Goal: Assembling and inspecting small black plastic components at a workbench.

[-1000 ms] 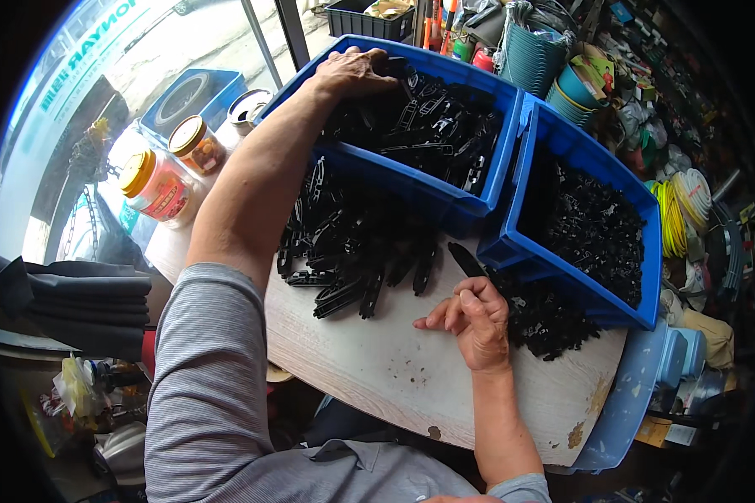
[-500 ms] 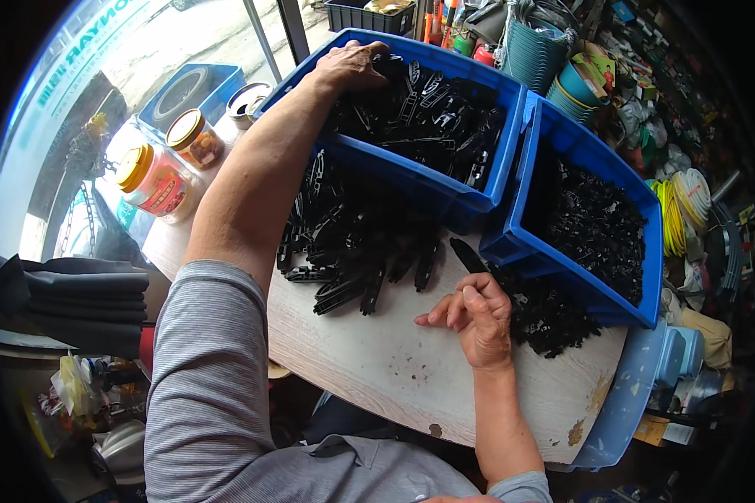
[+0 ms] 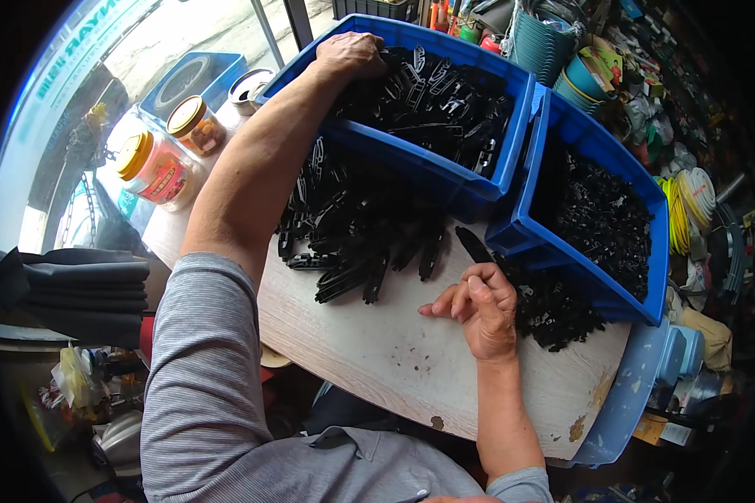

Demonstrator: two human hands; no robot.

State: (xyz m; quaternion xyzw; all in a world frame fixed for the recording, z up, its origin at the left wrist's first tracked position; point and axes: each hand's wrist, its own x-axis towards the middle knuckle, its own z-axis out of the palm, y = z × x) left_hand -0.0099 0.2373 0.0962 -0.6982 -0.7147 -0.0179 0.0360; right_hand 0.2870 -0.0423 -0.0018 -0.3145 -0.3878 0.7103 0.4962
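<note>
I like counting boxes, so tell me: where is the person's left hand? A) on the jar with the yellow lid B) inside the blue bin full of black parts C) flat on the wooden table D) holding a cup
B: the left hand reaches into the far corner of the blue bin among the black parts.

Bright daylight comes from my upper left, washing out the pavement beyond the glass. Soft shadows fall on the tabletop (image 3: pixel 377 352); black parts in the bins lose detail. Strong fisheye bend, dark vignette at the corners. Centre sharp, rim clutter on my right smeared and dim.
</note>
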